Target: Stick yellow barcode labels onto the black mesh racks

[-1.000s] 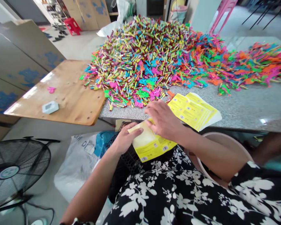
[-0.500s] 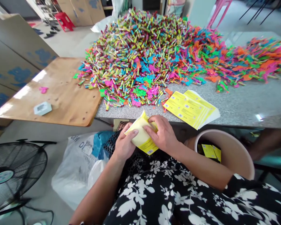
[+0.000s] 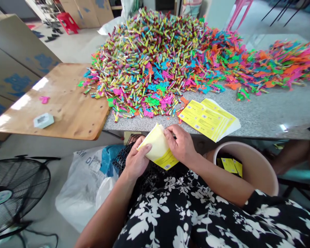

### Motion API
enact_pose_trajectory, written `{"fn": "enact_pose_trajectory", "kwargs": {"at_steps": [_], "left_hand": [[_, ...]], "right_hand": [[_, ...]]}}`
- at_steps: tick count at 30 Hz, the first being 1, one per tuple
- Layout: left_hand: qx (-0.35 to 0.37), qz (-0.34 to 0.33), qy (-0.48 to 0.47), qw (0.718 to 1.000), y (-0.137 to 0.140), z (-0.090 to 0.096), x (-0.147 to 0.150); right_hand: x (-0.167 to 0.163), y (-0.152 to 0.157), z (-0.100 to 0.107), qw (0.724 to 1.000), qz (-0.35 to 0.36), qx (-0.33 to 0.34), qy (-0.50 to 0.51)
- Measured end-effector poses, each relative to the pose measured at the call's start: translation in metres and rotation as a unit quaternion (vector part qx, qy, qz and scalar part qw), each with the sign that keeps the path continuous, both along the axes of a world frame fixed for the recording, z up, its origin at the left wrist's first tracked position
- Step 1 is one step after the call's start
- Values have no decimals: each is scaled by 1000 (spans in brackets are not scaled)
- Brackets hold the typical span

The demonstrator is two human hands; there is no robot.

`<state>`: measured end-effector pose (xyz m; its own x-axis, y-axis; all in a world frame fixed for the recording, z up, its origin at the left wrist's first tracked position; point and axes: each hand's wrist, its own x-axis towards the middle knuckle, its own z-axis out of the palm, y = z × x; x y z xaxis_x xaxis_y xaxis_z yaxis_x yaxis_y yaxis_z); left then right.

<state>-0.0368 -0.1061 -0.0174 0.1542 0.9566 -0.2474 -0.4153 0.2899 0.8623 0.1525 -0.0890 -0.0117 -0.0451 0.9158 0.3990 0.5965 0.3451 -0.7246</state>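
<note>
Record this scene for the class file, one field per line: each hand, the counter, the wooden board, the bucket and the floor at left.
Left hand: holds yellow-and-white paper, thumb on top; sheet count unclear
Right hand: at the paper's right side, grip unclear
Counter: heap of small colorful pieces; yellow sheets, overlapping, near the front edge
Wooden board: pink piece, white block
Bucket: yellow pieces inside
Floor, left: black fan, plastic bag

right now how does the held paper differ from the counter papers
The held paper is in the left hand, right hand at its edge; the counter papers lie fanned on the counter. The held paper shows much pale surface; the counter papers show mostly yellow. Both have yellow printing.
</note>
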Motion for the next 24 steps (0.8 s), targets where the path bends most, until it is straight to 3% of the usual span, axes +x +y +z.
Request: {"fn": "enact_pose_trajectory", "kwargs": {"at_steps": [5,7,10,12,15,17,20,22,24], "left_hand": [[-11,59,-1,998,4,-2,-10],[-16,92,0,996,8,-3,-18],[-3,131,35,991,18,-6,-39],[8,160,69,985,28,-10,-58],[16,264,117,957,45,-21,-93],[41,353,153,922,53,-27,-116],[150,419,289,848,56,-30,-140],[254,411,438,758,53,-28,-146],[356,376,545,659,52,-26,-142]], "right_hand": [[12,9,-2,981,-51,-78,168],[19,16,-5,956,-59,-117,263],[33,27,-9,895,-53,-173,408],[44,31,-9,870,-56,-181,455],[65,30,-5,871,-79,-160,458],[77,22,-3,898,-87,-135,411],[86,1,-3,970,-61,-82,221],[84,-13,-8,996,-8,-33,76],[76,-24,-16,998,56,22,-16]]}}
